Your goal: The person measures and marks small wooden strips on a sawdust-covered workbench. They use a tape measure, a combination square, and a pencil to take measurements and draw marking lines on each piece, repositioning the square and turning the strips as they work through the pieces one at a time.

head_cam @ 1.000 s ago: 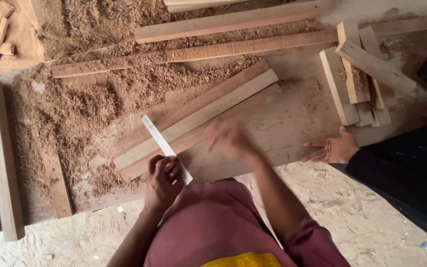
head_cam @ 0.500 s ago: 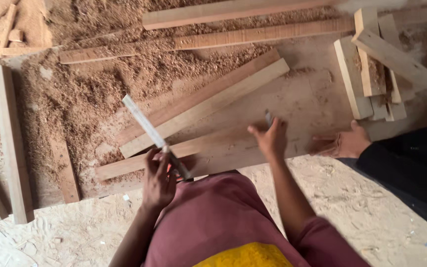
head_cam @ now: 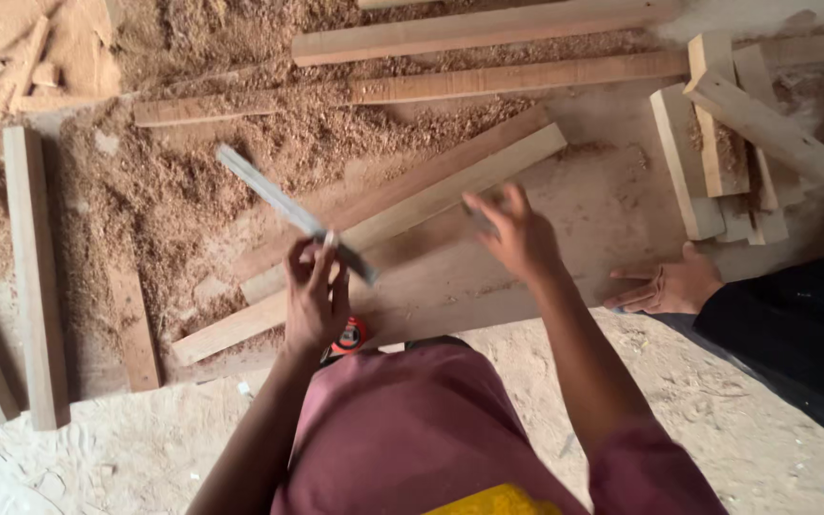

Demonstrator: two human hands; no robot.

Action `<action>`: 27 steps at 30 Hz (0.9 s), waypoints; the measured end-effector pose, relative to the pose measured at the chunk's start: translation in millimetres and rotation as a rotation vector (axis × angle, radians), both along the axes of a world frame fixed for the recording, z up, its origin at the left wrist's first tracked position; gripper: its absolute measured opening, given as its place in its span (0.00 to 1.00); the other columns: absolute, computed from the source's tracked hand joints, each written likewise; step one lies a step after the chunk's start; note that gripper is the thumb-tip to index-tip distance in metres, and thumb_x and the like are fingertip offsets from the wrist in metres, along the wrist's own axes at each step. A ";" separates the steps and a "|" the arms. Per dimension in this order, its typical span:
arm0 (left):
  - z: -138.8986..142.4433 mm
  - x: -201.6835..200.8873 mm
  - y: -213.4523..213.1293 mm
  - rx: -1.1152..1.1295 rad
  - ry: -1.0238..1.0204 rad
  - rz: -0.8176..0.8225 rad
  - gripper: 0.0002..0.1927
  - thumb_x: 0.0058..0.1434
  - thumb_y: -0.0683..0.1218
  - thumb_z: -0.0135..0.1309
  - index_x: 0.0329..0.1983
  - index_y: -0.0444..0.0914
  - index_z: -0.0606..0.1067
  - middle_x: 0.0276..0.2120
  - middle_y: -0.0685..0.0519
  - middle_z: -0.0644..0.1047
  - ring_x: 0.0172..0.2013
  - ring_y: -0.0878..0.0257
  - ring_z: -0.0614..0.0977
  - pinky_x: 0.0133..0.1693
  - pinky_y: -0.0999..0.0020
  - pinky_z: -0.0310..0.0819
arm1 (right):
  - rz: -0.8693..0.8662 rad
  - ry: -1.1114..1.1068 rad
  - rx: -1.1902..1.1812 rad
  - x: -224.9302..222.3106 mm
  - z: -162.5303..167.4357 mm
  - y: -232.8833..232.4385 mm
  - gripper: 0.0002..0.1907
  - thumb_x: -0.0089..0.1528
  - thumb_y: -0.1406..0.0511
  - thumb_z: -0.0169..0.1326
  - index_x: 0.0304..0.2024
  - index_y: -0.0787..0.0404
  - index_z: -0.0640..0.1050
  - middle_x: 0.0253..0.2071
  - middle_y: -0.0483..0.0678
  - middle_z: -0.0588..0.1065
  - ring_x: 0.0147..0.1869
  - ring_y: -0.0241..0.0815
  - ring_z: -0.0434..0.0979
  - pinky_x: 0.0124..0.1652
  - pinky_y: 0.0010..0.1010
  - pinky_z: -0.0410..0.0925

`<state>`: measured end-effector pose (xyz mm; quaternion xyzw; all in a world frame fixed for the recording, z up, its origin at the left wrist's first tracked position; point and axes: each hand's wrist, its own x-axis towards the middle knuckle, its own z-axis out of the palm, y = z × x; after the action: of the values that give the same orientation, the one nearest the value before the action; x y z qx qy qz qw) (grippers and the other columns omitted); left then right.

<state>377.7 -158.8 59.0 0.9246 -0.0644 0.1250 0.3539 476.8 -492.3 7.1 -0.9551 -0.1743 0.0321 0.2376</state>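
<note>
Sawdust covers the floor [head_cam: 78,219] under scattered planks [head_cam: 402,200]. Your left hand [head_cam: 315,298] pinches a metal ruler [head_cam: 293,212] in its fingers [head_cam: 326,257], blade slanting up-left. Your right hand [head_cam: 517,234] hovers with fingers spread, blurred; whether it holds anything you cannot tell.
</note>
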 end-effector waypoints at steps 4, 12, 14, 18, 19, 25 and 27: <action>-18.6 48.0 -12.8 -0.292 0.115 0.079 0.25 0.59 0.33 0.55 0.61 0.38 0.72 0.58 0.35 0.66 0.52 0.47 0.79 0.43 0.64 0.85 | 0.000 0.135 0.132 43.9 3.9 50.4 0.37 0.52 0.64 0.71 0.64 0.41 0.74 0.61 0.49 0.70 0.53 0.50 0.79 0.48 0.39 0.74; -45.4 115.4 -57.4 -0.229 0.111 0.016 0.29 0.58 0.35 0.60 0.64 0.36 0.69 0.57 0.38 0.70 0.49 0.51 0.81 0.47 0.58 0.83 | 0.037 0.200 0.193 73.0 3.3 60.3 0.37 0.46 0.60 0.74 0.59 0.46 0.79 0.59 0.48 0.75 0.59 0.50 0.77 0.55 0.39 0.72; -50.4 119.7 -67.6 -0.230 0.081 0.012 0.30 0.58 0.36 0.61 0.65 0.35 0.68 0.57 0.38 0.69 0.51 0.47 0.79 0.46 0.59 0.83 | 0.040 0.178 0.211 72.8 1.0 57.2 0.36 0.46 0.59 0.75 0.57 0.49 0.80 0.57 0.48 0.76 0.60 0.50 0.77 0.55 0.40 0.72; -58.4 130.8 -73.6 -0.209 0.035 0.017 0.31 0.58 0.38 0.64 0.64 0.35 0.67 0.57 0.36 0.67 0.52 0.43 0.77 0.45 0.59 0.83 | 0.071 -0.030 0.244 76.7 -6.2 42.4 0.36 0.42 0.59 0.77 0.52 0.59 0.79 0.59 0.54 0.74 0.60 0.55 0.75 0.54 0.43 0.70; -61.0 132.5 -72.4 -0.219 0.066 0.022 0.31 0.58 0.39 0.63 0.64 0.36 0.67 0.58 0.34 0.66 0.51 0.44 0.78 0.45 0.60 0.84 | 0.047 0.014 0.263 79.6 -7.2 34.5 0.35 0.45 0.61 0.76 0.54 0.60 0.79 0.58 0.52 0.75 0.61 0.53 0.76 0.56 0.41 0.70; -60.7 137.5 -79.2 -0.228 0.103 0.032 0.30 0.58 0.38 0.62 0.64 0.38 0.68 0.58 0.38 0.68 0.53 0.46 0.79 0.49 0.59 0.83 | -0.037 0.042 0.377 98.7 -8.8 -22.3 0.38 0.46 0.68 0.74 0.60 0.60 0.79 0.52 0.52 0.77 0.55 0.50 0.78 0.53 0.37 0.72; -59.4 145.5 -96.5 -0.180 0.067 0.007 0.28 0.57 0.39 0.66 0.61 0.38 0.72 0.57 0.42 0.70 0.55 0.45 0.78 0.53 0.56 0.80 | -0.215 0.160 0.477 99.4 -12.4 -26.7 0.41 0.48 0.69 0.72 0.64 0.58 0.75 0.52 0.51 0.78 0.47 0.48 0.77 0.47 0.36 0.71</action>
<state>523.2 -255.2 -0.5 0.8929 -0.0377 0.1006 0.4373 576.2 -519.0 -5.2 -0.8796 -0.0551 0.0401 0.4709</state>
